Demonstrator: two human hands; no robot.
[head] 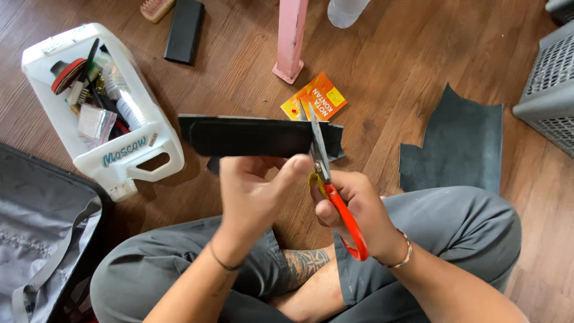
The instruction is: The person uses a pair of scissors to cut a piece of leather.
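Note:
My left hand (pixel 254 194) pinches the lower edge of a long black strip of sheet material (pixel 251 137), holding it level in front of me. My right hand (pixel 353 206) grips orange-handled scissors (pixel 335 206). Their blades (pixel 317 143) stand upright across the strip near its right end, with a short piece of strip (pixel 335 140) beyond them. I sit cross-legged on a wooden floor in grey trousers.
A cut-open white plastic jug (pixel 128 155) full of tools lies at left. A dark leather sheet (pixel 454 146) lies at right by a grey crate (pixel 550 84). An orange booklet (pixel 317 98), a pink post (pixel 291 39), a black case (pixel 184 30) and a grey bag (pixel 42 233) surround me.

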